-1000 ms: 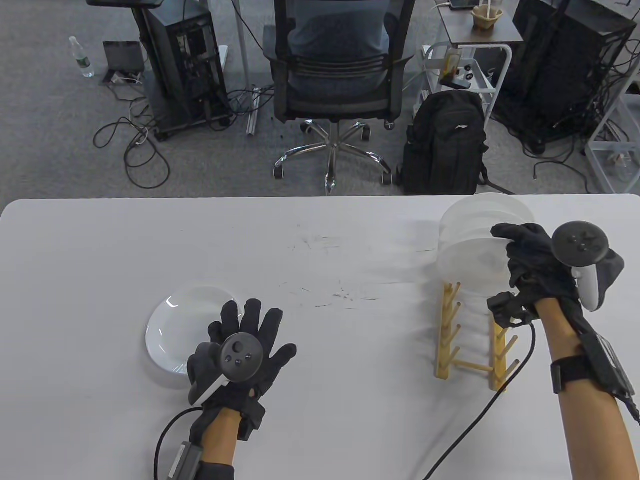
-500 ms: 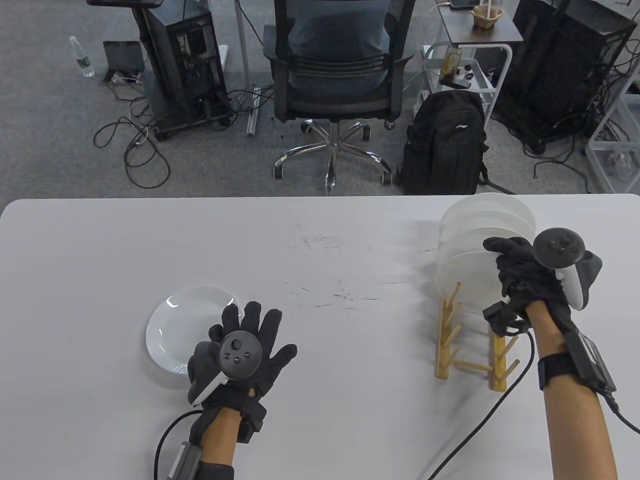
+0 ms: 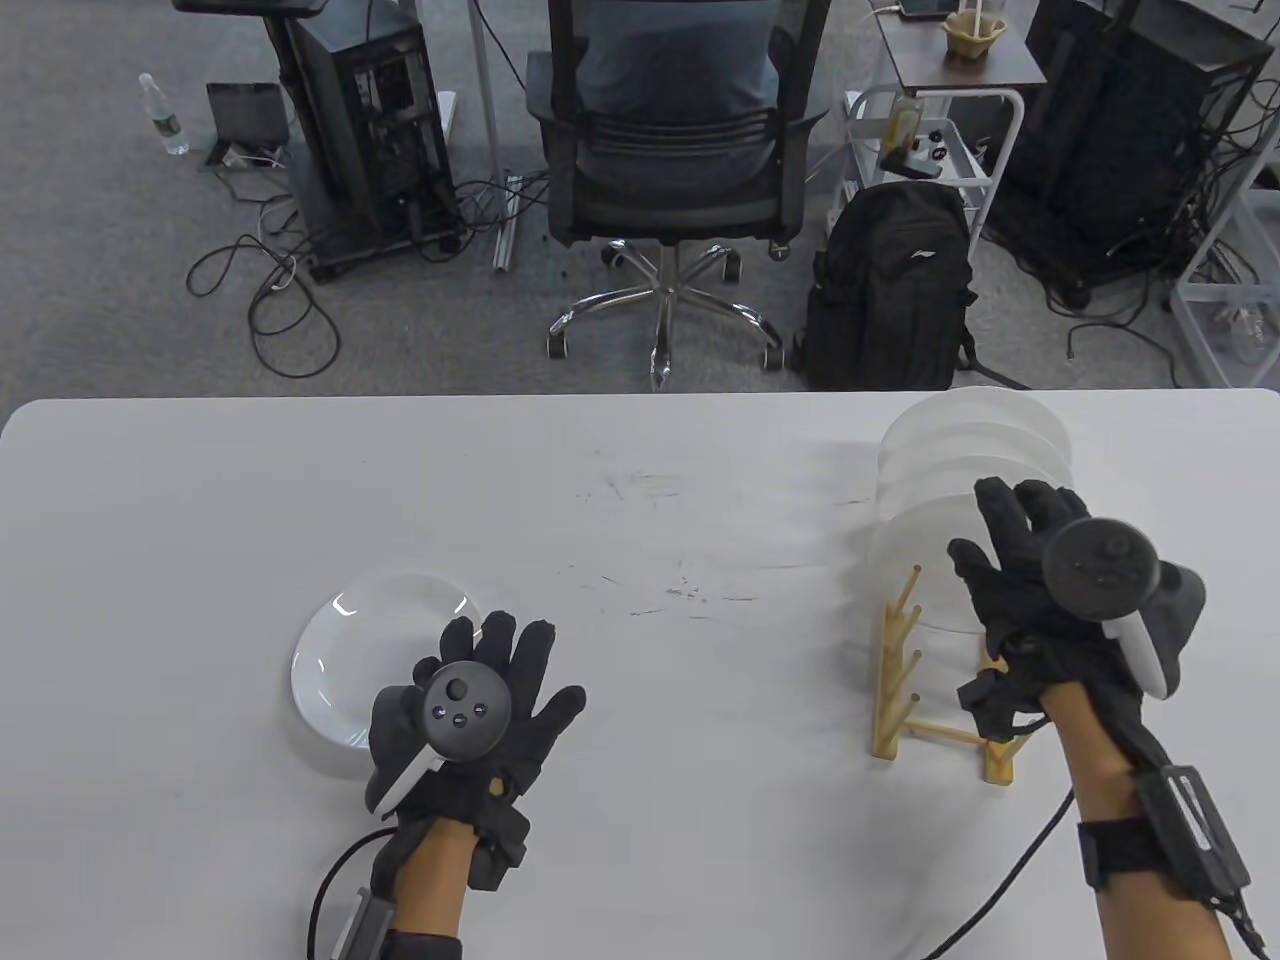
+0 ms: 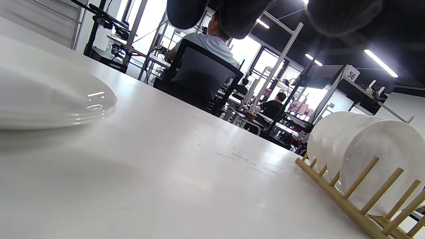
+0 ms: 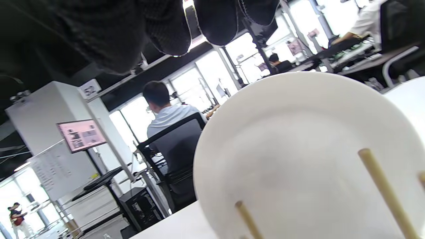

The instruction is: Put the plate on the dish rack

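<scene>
A wooden dish rack (image 3: 900,690) stands at the table's right, with several white plates (image 3: 965,440) upright in its far slots. The nearest upright plate (image 3: 915,550) also shows in the right wrist view (image 5: 308,159) behind two rack pegs. My right hand (image 3: 1020,570) hovers open in front of that plate, fingers spread, holding nothing. A white plate (image 3: 375,660) lies flat at the table's left; it also shows in the left wrist view (image 4: 49,103). My left hand (image 3: 480,690) is open, fingers spread, over that plate's right edge.
The rack's near slots hold nothing, as the left wrist view (image 4: 382,196) shows. Beyond the table's far edge stand an office chair (image 3: 670,150) with a seated person and a black backpack (image 3: 890,290). Glove cables trail toward the table's front edge.
My right hand let go of the nearest upright plate, opened, and drew back toward me. The plate stays standing in the rack. My left hand shifted slightly back.
</scene>
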The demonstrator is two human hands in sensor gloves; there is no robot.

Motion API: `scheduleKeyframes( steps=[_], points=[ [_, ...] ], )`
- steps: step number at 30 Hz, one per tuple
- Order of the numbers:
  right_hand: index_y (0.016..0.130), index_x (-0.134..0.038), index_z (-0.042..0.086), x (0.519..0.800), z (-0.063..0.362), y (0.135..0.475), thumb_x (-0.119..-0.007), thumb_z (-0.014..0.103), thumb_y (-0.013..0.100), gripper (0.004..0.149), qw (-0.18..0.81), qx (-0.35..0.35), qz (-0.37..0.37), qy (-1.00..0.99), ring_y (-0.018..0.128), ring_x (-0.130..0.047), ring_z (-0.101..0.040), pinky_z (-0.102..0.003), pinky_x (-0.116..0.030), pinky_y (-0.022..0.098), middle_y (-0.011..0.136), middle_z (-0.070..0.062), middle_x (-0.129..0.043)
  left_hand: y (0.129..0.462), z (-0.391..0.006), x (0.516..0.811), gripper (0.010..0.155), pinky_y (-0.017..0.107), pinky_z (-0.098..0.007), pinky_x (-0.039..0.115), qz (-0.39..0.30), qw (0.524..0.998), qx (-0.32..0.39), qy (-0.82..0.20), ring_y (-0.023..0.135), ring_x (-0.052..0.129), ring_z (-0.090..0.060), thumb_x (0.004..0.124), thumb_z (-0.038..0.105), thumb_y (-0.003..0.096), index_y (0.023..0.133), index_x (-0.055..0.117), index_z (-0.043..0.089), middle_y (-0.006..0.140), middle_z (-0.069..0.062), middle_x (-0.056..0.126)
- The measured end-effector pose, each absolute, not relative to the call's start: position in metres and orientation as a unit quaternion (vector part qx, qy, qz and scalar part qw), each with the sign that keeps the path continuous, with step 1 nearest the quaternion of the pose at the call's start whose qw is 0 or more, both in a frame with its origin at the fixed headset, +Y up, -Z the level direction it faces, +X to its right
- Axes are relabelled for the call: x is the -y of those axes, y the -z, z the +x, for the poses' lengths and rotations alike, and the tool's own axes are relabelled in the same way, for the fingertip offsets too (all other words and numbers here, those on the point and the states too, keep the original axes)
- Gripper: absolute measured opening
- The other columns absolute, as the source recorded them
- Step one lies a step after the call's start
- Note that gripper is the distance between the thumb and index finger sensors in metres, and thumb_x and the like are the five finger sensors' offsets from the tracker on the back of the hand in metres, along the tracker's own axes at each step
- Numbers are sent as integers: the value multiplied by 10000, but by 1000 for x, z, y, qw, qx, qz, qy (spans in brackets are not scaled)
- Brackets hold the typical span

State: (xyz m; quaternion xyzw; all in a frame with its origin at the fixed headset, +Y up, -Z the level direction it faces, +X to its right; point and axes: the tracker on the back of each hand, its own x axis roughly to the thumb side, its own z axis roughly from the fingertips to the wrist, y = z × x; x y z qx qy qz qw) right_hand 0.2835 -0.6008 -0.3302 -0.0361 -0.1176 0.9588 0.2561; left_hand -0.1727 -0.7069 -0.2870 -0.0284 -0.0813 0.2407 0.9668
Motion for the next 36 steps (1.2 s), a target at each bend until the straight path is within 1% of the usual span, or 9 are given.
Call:
scheduleKeyframes(
  steps=[6, 11, 15, 20, 22, 26, 32, 34, 36],
  points=[
    [1104, -507, 228, 633, 249, 297, -755, 543, 467, 752, 252, 153, 11, -956, 1080, -200, -562, -769, -197, 708, 1201, -161, -324, 286, -171, 709, 735, 687, -754, 256, -41, 971, 59, -227, 1071, 248, -589, 631, 580, 529, 1149, 522, 201, 1202, -208, 401],
    [1119, -438, 240, 652, 240, 291, -777, 556, 450, 814, 236, 133, 39, -962, 1072, -119, -554, -774, -159, 700, 1213, -163, -254, 294, -187, 701, 683, 707, -746, 355, -34, 978, 0, -206, 1078, 380, -591, 650, 549, 532, 1129, 585, 225, 1193, -166, 513],
    [1122, -414, 214, 658, 240, 294, -766, 545, 459, 820, 233, 106, 48, -966, 1067, -119, -560, -774, -152, 697, 1206, -182, -248, 315, -229, 692, 713, 712, -743, 353, -73, 977, -80, -181, 1078, 377, -598, 665, 551, 530, 1145, 542, 212, 1202, -198, 456],
    [1122, -402, 200, 664, 239, 296, -759, 531, 467, 816, 230, 84, 49, -968, 1062, -106, -563, -774, -139, 692, 1202, -189, -243, 336, -298, 692, 782, 709, -711, 427, -77, 970, -199, -113, 1043, 474, -607, 690, 564, 514, 1145, 468, 160, 1183, -199, 482],
    [1122, -403, 197, 666, 239, 296, -757, 525, 470, 811, 233, 72, 50, -969, 1060, -105, -563, -772, -138, 691, 1201, -190, -243, 337, -323, 701, 824, 679, -668, 543, -66, 962, -246, -104, 965, 636, -593, 730, 553, 494, 1128, 455, 104, 1128, -221, 575],
    [1122, -389, 183, 670, 241, 298, -751, 517, 476, 813, 238, 53, 44, -969, 1052, -85, -567, -770, -128, 689, 1197, -196, -225, 325, -354, 726, 893, 602, -606, 685, -134, 922, -350, -100, 829, 811, -523, 748, 609, 467, 1105, 454, 58, 1082, -209, 603],
    [1120, -384, 168, 673, 245, 300, -747, 506, 480, 810, 248, 40, 39, -967, 1042, -74, -571, -769, -115, 680, 1191, -206, -217, 314, -360, 755, 887, 457, -503, 814, -174, 899, -386, -115, 598, 963, -387, 767, 658, 430, 1037, 564, 44, 870, -158, 751],
    [1121, -383, 167, 673, 247, 300, -745, 504, 483, 807, 260, 32, 37, -964, 1039, -67, -570, -768, -108, 678, 1191, -207, -209, 313, -360, 765, 827, 458, -486, 825, -209, 883, -398, -137, 583, 979, -361, 794, 616, 430, 1017, 607, 63, 844, -121, 793],
    [1120, -385, 165, 674, 249, 300, -745, 501, 484, 805, 263, 35, 37, -963, 1038, -68, -572, -768, -109, 678, 1189, -210, -212, 313, -361, 768, 664, 396, -458, 860, -178, 877, -399, -202, 481, 1022, -319, 840, 503, 442, 948, 724, 89, 744, -84, 886]
  ],
)
